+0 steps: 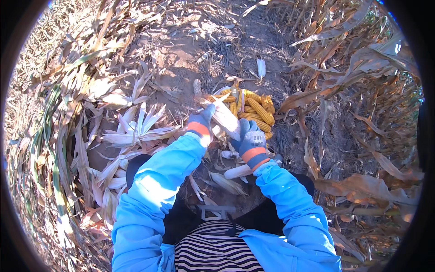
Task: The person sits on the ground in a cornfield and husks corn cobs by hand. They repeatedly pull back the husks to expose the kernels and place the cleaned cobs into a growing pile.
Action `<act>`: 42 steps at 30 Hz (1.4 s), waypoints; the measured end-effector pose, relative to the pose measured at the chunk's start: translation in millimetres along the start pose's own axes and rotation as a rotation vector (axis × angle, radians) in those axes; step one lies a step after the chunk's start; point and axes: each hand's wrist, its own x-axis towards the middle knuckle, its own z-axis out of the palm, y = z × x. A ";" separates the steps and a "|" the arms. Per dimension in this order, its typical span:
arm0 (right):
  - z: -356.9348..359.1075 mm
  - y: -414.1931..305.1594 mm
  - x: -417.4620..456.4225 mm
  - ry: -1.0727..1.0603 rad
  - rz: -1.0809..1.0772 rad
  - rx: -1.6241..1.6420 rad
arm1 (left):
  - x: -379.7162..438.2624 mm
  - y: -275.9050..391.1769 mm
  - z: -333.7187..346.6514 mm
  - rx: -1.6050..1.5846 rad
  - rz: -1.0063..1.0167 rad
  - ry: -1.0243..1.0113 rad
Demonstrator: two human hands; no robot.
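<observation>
An ear of corn in its pale husk (225, 117) slants between my two gloved hands. My left hand (203, 119), in a grey glove with an orange band, grips the husk at its upper, silk end. Around the lower end my right hand (250, 138) is closed, its glove bearing writing on the back. My fingers hide part of the ear's underside. Just beyond my right hand lies a pile of husked yellow corn ears (260, 110) on the ground.
Opened empty husks (137, 131) lie to my left. Another husk-covered ear (238, 171) and a loose husk (227, 183) are between my knees. Dry corn stalks and leaves (360, 85) crowd the right side; flattened stalks (54, 146) line the left.
</observation>
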 end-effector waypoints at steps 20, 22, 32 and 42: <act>14.7 6.3 4.9 0.020 0.126 0.378 | 12.9 0.4 26.5 -0.030 0.124 0.010; 19.1 4.5 4.2 0.066 0.115 0.380 | 7.8 2.6 28.4 -0.058 0.108 -0.063; 33.7 -1.9 1.8 0.144 0.099 0.394 | 4.4 10.7 30.4 -0.042 0.087 -0.157; -29.2 -0.8 41.0 0.434 -0.062 0.753 | 1.3 -14.2 35.2 0.396 0.496 -0.271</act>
